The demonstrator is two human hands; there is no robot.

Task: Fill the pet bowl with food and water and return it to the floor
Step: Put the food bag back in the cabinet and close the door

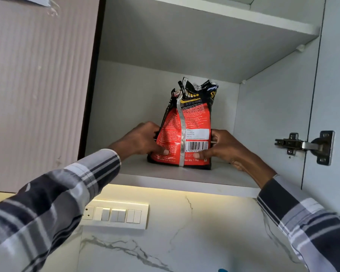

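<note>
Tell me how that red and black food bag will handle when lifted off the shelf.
The food bag is probably floppy: its top is crumpled. The label reads 1.2kg, so likely fairly hefty. The glossy film may be slippery, so the two-sided grip by left hand and right hand seems wise.

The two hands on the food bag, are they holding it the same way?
Nearly. The left hand grips the left side of the food bag, and the right hand grips its right side. The left hand sits a little higher; the right hand sits lower, near the shelf. Both press a thumb on the bag's front near the bottom, and both arms wear the same checked sleeves.
</note>
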